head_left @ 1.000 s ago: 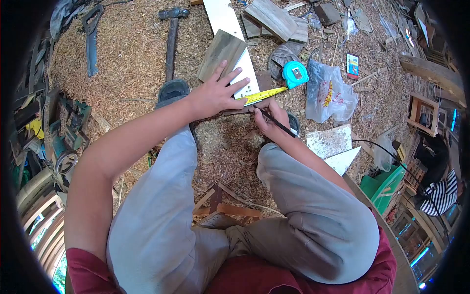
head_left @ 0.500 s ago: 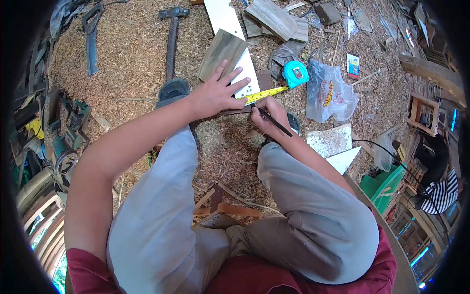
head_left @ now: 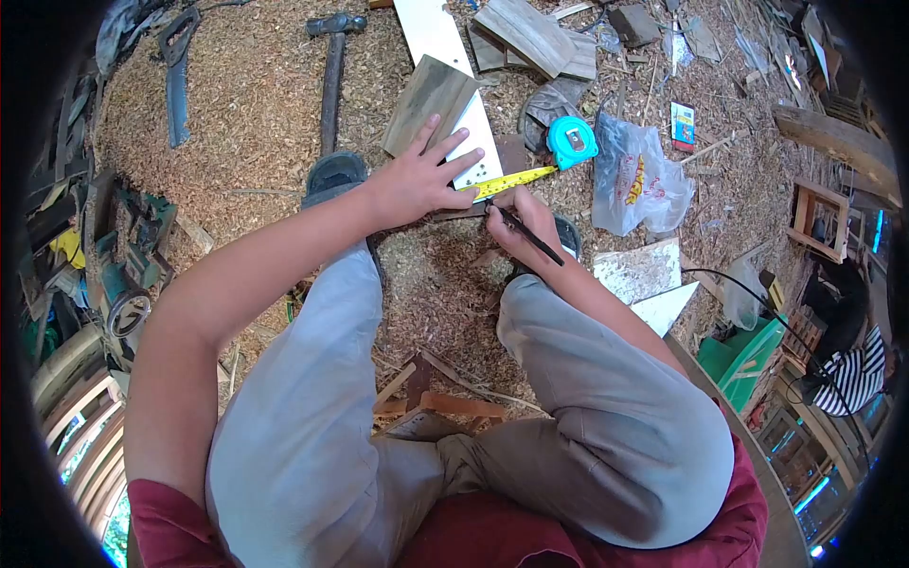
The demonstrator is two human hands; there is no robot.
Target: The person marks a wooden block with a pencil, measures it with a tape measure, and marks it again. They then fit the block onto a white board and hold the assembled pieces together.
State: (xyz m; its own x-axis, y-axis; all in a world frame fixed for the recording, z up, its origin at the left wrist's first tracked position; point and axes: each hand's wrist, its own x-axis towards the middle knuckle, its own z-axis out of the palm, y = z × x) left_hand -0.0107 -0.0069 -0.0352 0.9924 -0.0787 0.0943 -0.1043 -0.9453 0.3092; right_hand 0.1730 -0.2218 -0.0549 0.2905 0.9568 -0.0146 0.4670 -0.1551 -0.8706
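Note:
My left hand (head_left: 428, 175) lies with fingers spread over a brown wood block (head_left: 431, 102) and a long white board (head_left: 481, 142). Its thumb presses near the yellow blade of a tape measure, which crosses the board's near end. The teal tape measure case (head_left: 572, 143) rests to the right of the board. In my right hand (head_left: 523, 225) is a dark, slim pencil (head_left: 532, 237), its tip at the board's near edge beside the blade. The fingers pinch it close to the tip.
A hammer (head_left: 331, 85) and a handsaw (head_left: 176, 85) lie on the sawdust to the left. Wood offcuts (head_left: 525, 36) are at the far side. On the right are a plastic bag (head_left: 632, 180), a small box (head_left: 682, 127) and a white scrap board (head_left: 639, 273).

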